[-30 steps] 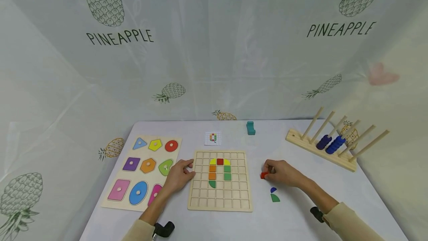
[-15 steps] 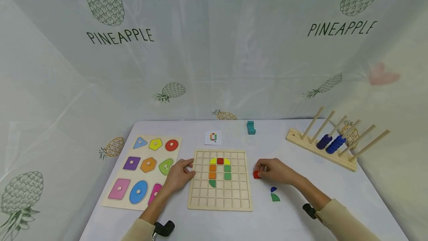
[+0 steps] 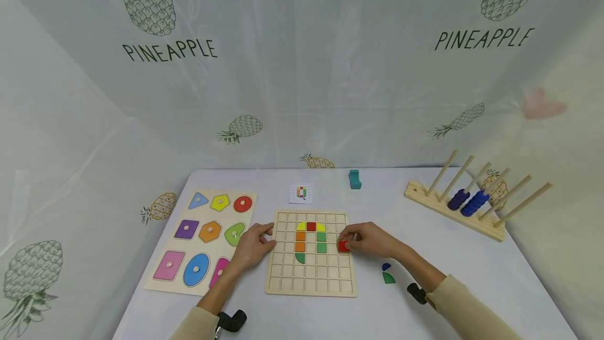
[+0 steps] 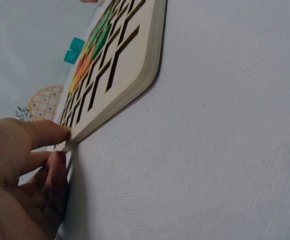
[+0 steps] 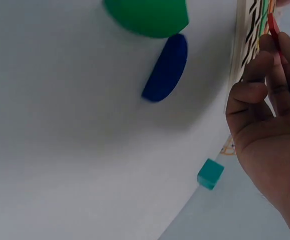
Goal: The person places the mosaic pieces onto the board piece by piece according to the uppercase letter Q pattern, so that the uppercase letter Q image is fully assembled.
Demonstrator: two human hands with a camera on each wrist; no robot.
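My left hand point(image 3: 255, 248) holds the left edge of a pale wooden grid board point(image 3: 311, 282); in the left wrist view its fingertips are right at the board's edge. Set in the grid are yellow, red, orange and green pieces, including a green quarter-round point(image 3: 300, 258). With thumb and fingers my right hand point(image 3: 370, 239) pinches a red square tile point(image 3: 343, 246) over the board's right side. Seen from the right wrist, that tile point(image 5: 274, 32) is edge-on between the fingertips. A blue half-round piece point(image 3: 386, 266) and a green quarter-round piece point(image 3: 389, 278) lie right of the board.
A small pattern card point(image 3: 300, 193) lies behind the board, near a teal block point(image 3: 354, 179). To the left is a shape puzzle board point(image 3: 189, 245) with knobbed pieces. A wooden peg stand point(image 3: 453, 211) with dark blue beads stands at the right.
My right hand has moved left with the red square tile, from the table beside the board to over its right edge. The left hand stays at the board's left edge.
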